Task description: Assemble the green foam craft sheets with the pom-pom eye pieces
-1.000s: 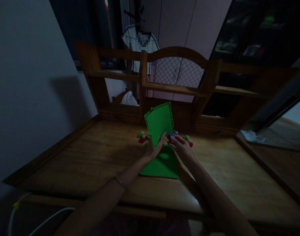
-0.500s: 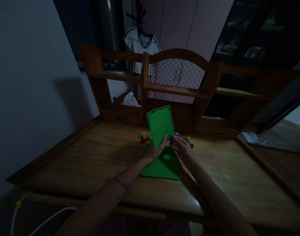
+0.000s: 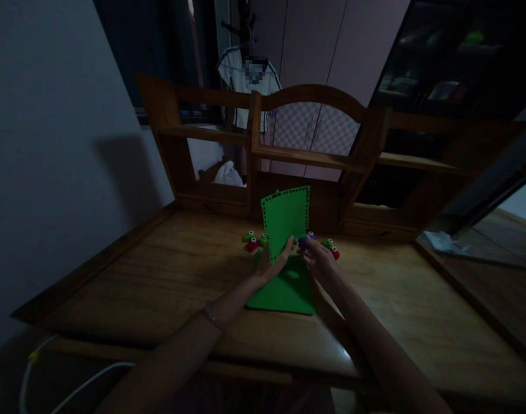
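Note:
My left hand is closed on the lower edge of a green sheet, which stands tilted and slightly bowed, with a row of dark marks along its borders. Between the fingertips of my right hand is a small purple toy, close to the sheet's lower right corner; whether they touch is unclear. Beneath both hands a green board lies flat on the table. Small toys with round white eyes lie behind the hands: a red one and green ones at left, another green one at right.
The wooden table has a shelf unit along its back edge. A wall borders it on the left. White cable hangs near the front left. Behind the shelves, a shirt hangs on a stand.
The green sheet has turned and its top has swung to the right, bowing slightly. Both hands stay almost in place, the purple toy still in my right fingers.

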{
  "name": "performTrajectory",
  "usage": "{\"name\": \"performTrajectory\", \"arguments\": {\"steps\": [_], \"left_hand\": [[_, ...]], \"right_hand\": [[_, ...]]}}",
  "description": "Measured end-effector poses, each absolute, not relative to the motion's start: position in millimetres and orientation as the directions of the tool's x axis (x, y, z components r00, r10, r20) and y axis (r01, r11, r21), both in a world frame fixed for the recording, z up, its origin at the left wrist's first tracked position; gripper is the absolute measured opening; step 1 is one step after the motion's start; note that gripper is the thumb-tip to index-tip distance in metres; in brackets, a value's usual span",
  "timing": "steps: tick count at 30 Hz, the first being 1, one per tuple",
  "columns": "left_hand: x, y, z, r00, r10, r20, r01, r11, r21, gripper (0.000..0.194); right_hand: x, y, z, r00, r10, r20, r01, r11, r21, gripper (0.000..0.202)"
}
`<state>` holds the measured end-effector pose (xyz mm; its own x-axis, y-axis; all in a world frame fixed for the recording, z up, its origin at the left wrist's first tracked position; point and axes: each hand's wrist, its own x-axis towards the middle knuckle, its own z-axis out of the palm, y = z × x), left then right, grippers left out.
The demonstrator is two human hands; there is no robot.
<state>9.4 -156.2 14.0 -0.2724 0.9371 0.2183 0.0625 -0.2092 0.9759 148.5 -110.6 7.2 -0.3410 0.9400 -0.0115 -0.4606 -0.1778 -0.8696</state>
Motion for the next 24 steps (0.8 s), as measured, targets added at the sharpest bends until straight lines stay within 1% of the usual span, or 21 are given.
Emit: {"name": "performTrajectory", "arguments": {"steps": [3, 8, 14, 20, 24], "left_hand": [[9.9, -157.8, 15.9, -0.306, 0.921, 0.240, 0.110, -0.216, 0.970, 0.034], [8.1, -159.1, 15.7, -0.252, 0.930, 0.269, 0.137, -0.241, 0.961, 0.038], [7.2, -161.4, 15.4, -0.184, 0.956, 0.227, 0.106, -0.210, 0.972, 0.041], [9.1, -162.9, 17.9, -0.246, 0.926, 0.287, 0.167, -0.251, 0.954, 0.036], [9.7, -161.2, 16.6, -0.244, 0.927, 0.286, 0.144, -0.257, 0.956, 0.035]], "right_hand": [[149.0, -110.8, 7.6, -0.348, 0.937, -0.007, -0.451, -0.174, -0.875, 0.023], [150.3, -112.7, 9.6, -0.338, 0.941, -0.013, -0.409, -0.159, -0.899, 0.025], [150.6, -117.1, 12.8, -0.338, 0.941, 0.029, -0.325, -0.087, -0.942, 0.025], [151.3, -119.9, 16.5, -0.336, 0.942, -0.001, -0.339, -0.121, -0.933, 0.025], [152.2, -120.1, 16.8, -0.345, 0.938, 0.012, -0.345, -0.115, -0.932, 0.024]]}}
